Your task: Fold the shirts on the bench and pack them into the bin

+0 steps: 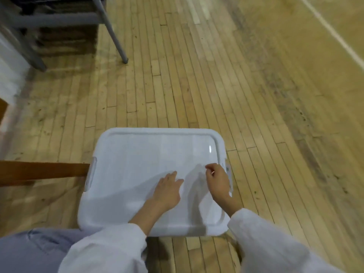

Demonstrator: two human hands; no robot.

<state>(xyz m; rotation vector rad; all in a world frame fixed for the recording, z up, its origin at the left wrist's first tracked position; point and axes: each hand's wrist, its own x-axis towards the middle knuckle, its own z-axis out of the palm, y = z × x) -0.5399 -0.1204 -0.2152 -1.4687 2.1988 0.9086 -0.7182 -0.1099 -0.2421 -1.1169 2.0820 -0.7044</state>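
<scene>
**A:** One bin for us, down on the wooden floor at six o'clock in our view, and its white lid is on.

**B:** What's inside?

**A:** We can't tell. The lid is opaque and covers the whole top.

**B:** Give us the counts.

**A:** One bin, one lid and two latches: the left latch at the lid's nine o'clock, the right latch at its three o'clock. Two hands, with a left sleeve and a right sleeve, both white.

**B:** And the bench?

**A:** One brown bench plank comes in from the left and meets the bin at nine o'clock, right at the left latch. Farther off, a grey metal leg stands at eleven o'clock in our view and a second leg at ten. A blurred white cloth shows at the far left edge. We can't tell whether it's a shirt.

**B:** Hands now.

**A:** Our left hand lies palm down on the lid, fingers straight and slightly spread, toward five o'clock from the lid's middle. Our right hand is over the lid's three o'clock edge, just beside the right latch. Its fingers are curled in, and we make out nothing between them.

**B:** Is it touching the lid?

**A:** The left hand is. For the right, we can't tell. The two hands are near each other but apart.
</scene>
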